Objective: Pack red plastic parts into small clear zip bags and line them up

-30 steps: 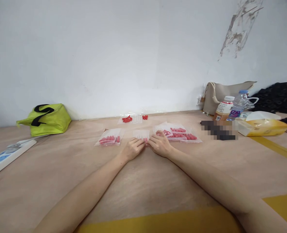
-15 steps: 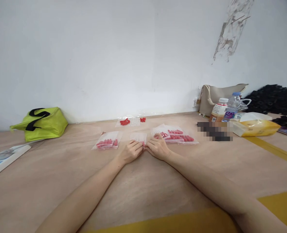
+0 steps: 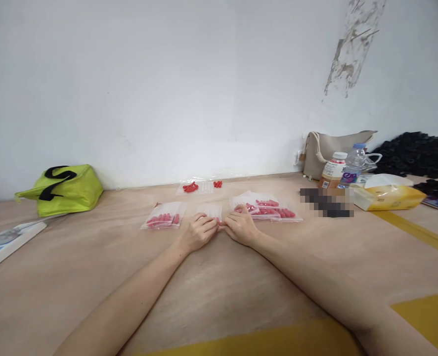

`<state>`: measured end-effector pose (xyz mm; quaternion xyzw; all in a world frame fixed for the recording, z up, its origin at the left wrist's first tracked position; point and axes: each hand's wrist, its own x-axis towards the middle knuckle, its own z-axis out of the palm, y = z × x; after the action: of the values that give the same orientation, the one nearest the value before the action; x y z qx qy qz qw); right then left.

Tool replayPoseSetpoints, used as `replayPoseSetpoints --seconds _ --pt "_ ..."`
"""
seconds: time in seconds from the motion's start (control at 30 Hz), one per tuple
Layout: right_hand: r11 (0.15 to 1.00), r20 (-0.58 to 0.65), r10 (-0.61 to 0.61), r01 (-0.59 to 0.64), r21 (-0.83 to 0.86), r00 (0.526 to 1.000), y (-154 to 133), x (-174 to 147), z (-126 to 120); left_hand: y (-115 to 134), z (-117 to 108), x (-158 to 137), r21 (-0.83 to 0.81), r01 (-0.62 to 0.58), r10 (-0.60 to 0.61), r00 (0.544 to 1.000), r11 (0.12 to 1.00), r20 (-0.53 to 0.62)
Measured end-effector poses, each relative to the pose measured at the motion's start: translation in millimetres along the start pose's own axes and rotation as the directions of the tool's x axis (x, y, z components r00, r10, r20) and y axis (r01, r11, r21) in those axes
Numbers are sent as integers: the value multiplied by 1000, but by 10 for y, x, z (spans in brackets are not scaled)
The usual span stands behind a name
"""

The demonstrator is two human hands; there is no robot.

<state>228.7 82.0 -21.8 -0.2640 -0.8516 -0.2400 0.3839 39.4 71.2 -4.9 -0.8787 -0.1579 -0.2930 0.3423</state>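
Note:
A small clear zip bag (image 3: pixel 212 209) lies flat in the middle of the table, with a little red showing at its near edge. My left hand (image 3: pixel 201 231) has its fingers closed on the bag's near left part. From the other side, my right hand (image 3: pixel 241 226) pinches the near right corner, its fingertips almost meeting the left ones. The fingers partly hide the bag and what is in it. To the left lie filled zip bags (image 3: pixel 164 216) of red pieces. More filled bags (image 3: pixel 271 210) overlap in a pile just beyond my right hand.
Near the wall, loose red pieces (image 3: pixel 190 187) rest on clear plastic bags (image 3: pixel 206 187). A lime-green bag (image 3: pixel 74 190) and a white power strip (image 3: pixel 15 244) are at left. At right stand bottles (image 3: pixel 333 170), a tissue pack (image 3: pixel 389 198), a beige bag (image 3: pixel 315 163) and a black heap (image 3: pixel 415 153).
Both hands stay at the small bag with hardly any movement. The view has shifted very slightly.

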Motion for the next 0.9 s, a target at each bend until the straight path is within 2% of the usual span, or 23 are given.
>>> replayPoseSetpoints --seconds 0.23,0.4,0.53,0.73,0.9 --pt "998 12 57 -57 7 998 -7 4 -23 -6 -31 -14 17 19 -19 1000 1000 -19" --pt "998 2 63 -63 15 998 25 -11 -39 10 -54 -16 8 15 -15 1000 1000 -23" --pt "998 18 57 -58 16 998 62 -25 -42 4 -52 -20 26 58 -57 997 998 -56" --pt "999 34 32 -32 -23 999 99 -45 -41 -49 -4 -63 17 48 -49 996 999 71" --pt "998 34 30 -28 -55 999 123 -58 -63 -77 -15 -95 22 71 -73 991 997 108"
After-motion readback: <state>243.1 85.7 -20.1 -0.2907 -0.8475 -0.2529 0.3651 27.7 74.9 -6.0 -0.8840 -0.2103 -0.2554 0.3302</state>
